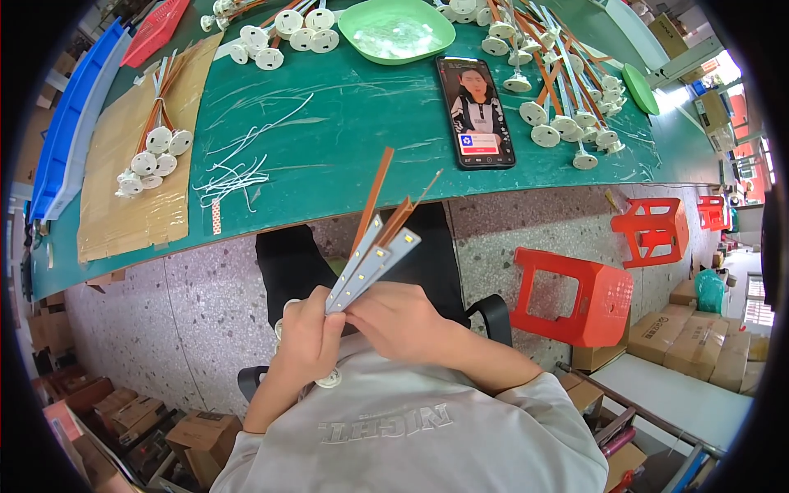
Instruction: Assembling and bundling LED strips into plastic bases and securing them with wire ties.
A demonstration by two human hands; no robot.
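In front of my shirt I hold a small bundle of LED strips (374,261), tilted up and to the right. Some strips are pale grey with small yellow LEDs; others are coppery brown. My left hand (308,341) is closed round the lower part of the bundle. White round bases, one of them a white disc (329,380), peek out beside that hand. My right hand (394,316) is closed against the same strips; its fingertips are partly hidden. On the table lies a pile of thin white ties (234,181).
The green table (345,181) carries a phone (479,115), a green bowl (396,57) and several bundles like mine, one bundle (156,152) on a cardboard sheet (103,214). A blue tray (78,123) lines the left side. Red stools (604,300) stand at right; boxes (205,440) lie behind.
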